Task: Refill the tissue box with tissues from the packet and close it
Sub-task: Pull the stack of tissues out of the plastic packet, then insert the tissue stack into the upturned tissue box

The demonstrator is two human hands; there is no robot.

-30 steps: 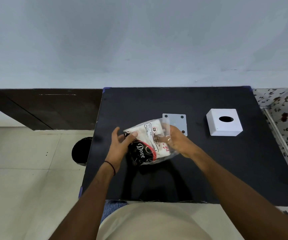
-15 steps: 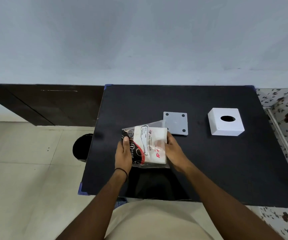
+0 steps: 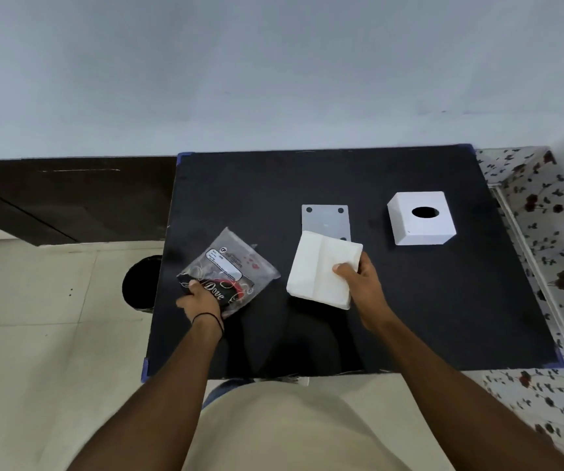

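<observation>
- My right hand (image 3: 362,283) is clamping the stack of tissues (image 3: 321,270), thumb curled over its near corner.
- My left hand (image 3: 202,300) is pinching the emptied plastic packet (image 3: 229,270), well left of the stack.
- The grey base plate (image 3: 324,220) is lying just beyond my right fingers; the white tissue box cover (image 3: 421,219) is sitting farther right, hole up.
- Unpacking is looking done; next I am needing to seat the stack squarely on the plate, then cover it.
</observation>
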